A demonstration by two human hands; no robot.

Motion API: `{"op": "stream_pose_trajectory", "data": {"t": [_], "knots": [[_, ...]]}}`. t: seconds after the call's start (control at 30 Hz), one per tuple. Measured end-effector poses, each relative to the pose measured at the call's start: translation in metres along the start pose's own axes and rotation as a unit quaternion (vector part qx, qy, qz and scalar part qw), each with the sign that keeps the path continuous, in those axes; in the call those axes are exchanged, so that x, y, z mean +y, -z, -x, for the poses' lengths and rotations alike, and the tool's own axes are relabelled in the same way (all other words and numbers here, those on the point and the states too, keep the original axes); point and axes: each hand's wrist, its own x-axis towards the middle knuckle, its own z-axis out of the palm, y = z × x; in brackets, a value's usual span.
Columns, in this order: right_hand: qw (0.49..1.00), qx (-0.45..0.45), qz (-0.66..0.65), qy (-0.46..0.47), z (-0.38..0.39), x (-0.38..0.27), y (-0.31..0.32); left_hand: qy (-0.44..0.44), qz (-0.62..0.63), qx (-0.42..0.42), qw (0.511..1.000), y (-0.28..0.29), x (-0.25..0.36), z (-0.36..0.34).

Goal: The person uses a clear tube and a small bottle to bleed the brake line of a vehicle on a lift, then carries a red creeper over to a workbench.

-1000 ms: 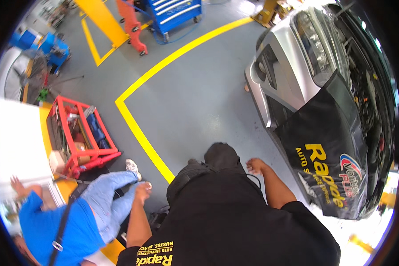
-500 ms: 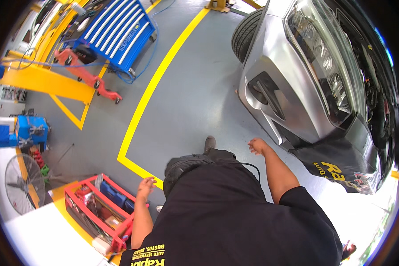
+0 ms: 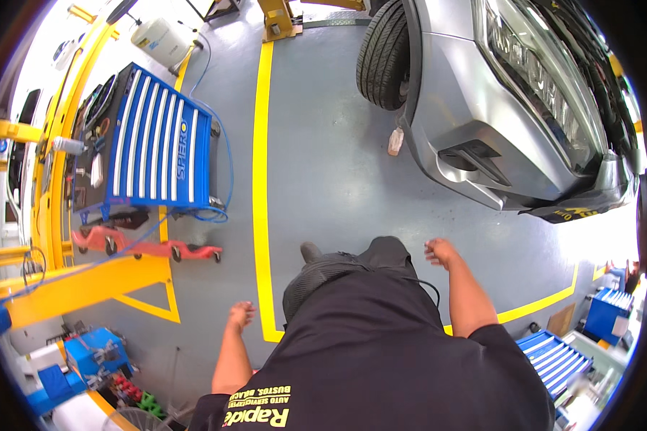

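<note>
My left hand [image 3: 242, 314] hangs beside my body over the grey floor [image 3: 323, 172], near the yellow floor line [image 3: 262, 187]. Its fingers are loosely bent and apart, and it holds nothing. On the other side, my right hand [image 3: 441, 253] is also empty, its fingers loosely curled but not closed. The nearest large thing to it is the silver car [image 3: 438, 79], whose front corner, headlight [image 3: 543, 79] and front tyre [image 3: 381, 61] show. Part of a dark cover [image 3: 564, 213] hangs over the car's front. Neither hand touches anything.
A blue tool cabinet [image 3: 162, 140] stands ahead on the left, with a red creeper [image 3: 147, 246] and a yellow lift arm [image 3: 86, 287] nearer me. A blue hose [image 3: 230, 172] trails beside the cabinet. Some pale object [image 3: 395, 141] is beside the tyre. Another blue cabinet [image 3: 553, 359] is at right.
My view has turned left and moved forward. More of the tool cabinet and the tyre shows, and the red rack at lower left has left view. Both hands stay empty.
</note>
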Motion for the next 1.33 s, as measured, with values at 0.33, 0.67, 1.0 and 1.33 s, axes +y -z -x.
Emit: {"op": "stream_pose_trajectory", "data": {"t": [0.33, 0.67, 1.0, 1.33], "knots": [[0.983, 0.016, -0.178, -0.038, 0.05, -0.014, -0.099, -0.17, -0.043, 0.046, 0.983, 0.108, 0.292, -0.11], [0.987, 0.029, -0.155, 0.014, -0.009, -0.123, -0.087, -0.242, -0.076, -0.27, 0.929, -0.143, 0.414, -0.037], [0.993, -0.03, -0.111, 0.03, -0.208, -0.171, -0.156, -0.164, -0.258, -0.48, 0.822, -0.348, 0.467, -0.192], [0.962, 0.08, -0.153, 0.211, -0.414, -0.236, -0.151, -0.252, -0.428, -0.46, 0.736, -0.435, 0.472, -0.414]]}}
